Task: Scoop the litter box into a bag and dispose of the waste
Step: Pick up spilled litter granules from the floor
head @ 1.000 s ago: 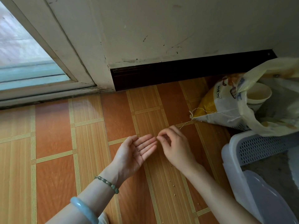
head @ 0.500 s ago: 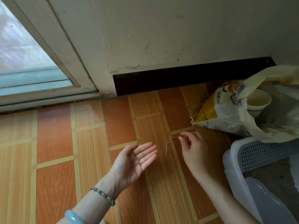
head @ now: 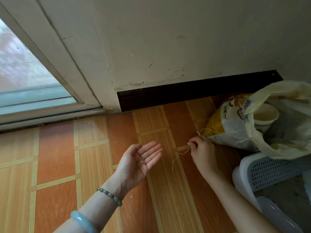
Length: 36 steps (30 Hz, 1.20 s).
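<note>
Two hands out in front of me, just the one head view looking down at the floor [head: 58, 157], orange and tan striped tiles.

My left hand [head: 139, 162] is palm up over the floor, fingers [head: 151, 150] straight and lying together, not gripping anything. A few tiny dark bits [head: 143, 160] sit in the palm. That wrist has a green bead bracelet [head: 109, 195], and a pale blue bangle [head: 82, 221] sits further up the arm.

My right hand [head: 202, 152] is just to the right of it, not touching. Its fingertips [head: 191, 144] pinch a thin pale thread [head: 180, 154], which dangles in a kinked line toward the floor. More thread runs up from the pinch to the corner of the yellow and white sack [head: 223, 125] lying right behind that hand.

A pale yellow plastic bag [head: 286, 132] is draped over the sack's right side, mouth gaping, with a cream paper cup [head: 264, 115] showing in the opening.

The litter box [head: 269, 167] is at the lower right, close beside my right forearm: white, with a perforated wall and grey litter [head: 286, 190] inside. The plastic bag's lower edge hangs down over the box's far rim. A smooth greyish plastic piece [head: 276, 214] sits at the box's near corner, and I can't tell what it is.

Some small pale grains [head: 182, 214] are scattered on the floor between my arms. Behind it all there's a scuffed wall [head: 168, 39], a dark baseboard [head: 193, 91] and a door frame [head: 50, 64] off to the left.
</note>
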Each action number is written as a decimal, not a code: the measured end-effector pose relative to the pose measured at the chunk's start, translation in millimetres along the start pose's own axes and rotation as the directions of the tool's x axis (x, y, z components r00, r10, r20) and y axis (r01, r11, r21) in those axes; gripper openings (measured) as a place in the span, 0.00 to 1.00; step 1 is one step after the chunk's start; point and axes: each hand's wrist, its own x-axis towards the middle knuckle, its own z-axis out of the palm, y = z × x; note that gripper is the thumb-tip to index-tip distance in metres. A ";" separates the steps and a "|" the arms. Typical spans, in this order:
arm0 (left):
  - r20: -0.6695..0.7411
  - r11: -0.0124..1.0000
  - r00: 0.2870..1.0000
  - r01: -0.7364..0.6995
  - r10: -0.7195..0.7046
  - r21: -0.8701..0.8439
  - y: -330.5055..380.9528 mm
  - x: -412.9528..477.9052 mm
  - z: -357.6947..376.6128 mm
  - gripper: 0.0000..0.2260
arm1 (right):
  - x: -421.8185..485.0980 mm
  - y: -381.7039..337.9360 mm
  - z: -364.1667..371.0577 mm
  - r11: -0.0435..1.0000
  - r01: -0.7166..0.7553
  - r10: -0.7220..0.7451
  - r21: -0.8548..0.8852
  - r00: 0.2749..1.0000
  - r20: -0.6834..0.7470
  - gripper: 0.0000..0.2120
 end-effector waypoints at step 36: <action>-0.008 1.000 1.000 -0.008 0.008 0.007 -3.6 2.3 -8.7 0.19 | -10.2 -12.2 1.3 0.992 0.066 -0.069 0.103 0.997 0.027 0.07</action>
